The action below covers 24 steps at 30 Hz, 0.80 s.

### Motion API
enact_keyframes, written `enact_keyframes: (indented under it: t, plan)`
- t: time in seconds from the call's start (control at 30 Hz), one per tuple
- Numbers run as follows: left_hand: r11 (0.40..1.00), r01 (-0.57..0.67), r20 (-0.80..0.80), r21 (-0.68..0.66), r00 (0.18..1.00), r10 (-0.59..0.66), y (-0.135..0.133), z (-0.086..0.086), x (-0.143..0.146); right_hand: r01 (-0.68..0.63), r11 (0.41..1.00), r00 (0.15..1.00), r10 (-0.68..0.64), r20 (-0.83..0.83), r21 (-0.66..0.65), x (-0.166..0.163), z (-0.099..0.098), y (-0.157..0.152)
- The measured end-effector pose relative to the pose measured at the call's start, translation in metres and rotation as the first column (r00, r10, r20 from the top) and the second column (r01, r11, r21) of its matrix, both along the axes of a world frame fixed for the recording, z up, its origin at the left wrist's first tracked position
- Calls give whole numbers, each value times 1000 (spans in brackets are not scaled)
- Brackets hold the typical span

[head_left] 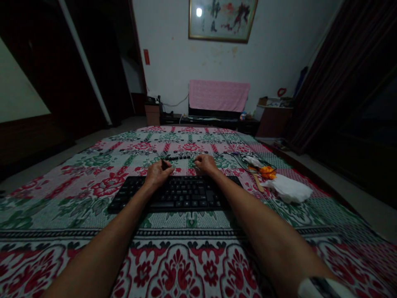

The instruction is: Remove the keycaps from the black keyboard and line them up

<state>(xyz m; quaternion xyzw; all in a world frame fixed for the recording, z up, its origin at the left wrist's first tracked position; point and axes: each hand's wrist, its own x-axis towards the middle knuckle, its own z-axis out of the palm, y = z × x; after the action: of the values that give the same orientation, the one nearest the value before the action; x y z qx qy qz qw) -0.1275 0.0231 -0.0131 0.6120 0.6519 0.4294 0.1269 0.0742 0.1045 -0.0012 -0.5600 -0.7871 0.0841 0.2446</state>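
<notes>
A black computer keyboard point(186, 192) lies on the patterned cloth, partly covered by my forearms. Just beyond its back edge is a short row of small black keycaps point(179, 157). My left hand point(158, 171) is at the left end of that row, above the keyboard's back edge, fingers curled toward the thumb. Something dark shows between them, too small to name. At the row's right end, my right hand point(205, 164) is closed in a pinch, its fingertips close to the last keycaps. What it pinches, if anything, cannot be made out.
Right of the keyboard lie crumpled white tissue point(290, 189), an orange item point(267, 172), a flat wooden stick point(258, 183) and a thin black cable point(240, 159). The floral cloth point(189, 244) covers the whole surface. A pink towel point(218, 95) hangs over a screen beyond.
</notes>
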Motion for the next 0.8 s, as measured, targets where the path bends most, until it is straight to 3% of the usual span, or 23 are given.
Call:
enact_keyframes:
  t: [0.3,0.63,0.8]
  plan:
    - [1000,-4,-40,-29,999,2,-4,4,3,92,996,995,-90,53,-22,-13,-10,52]
    - [1000,23,-30,-15,999,-24,-3,3,3,51,997,992,-45,118,-52,-19,-15,60]
    - [1000,21,-33,-16,999,-22,-5,4,4,-6,999,984,16,178,-54,-13,-8,57]
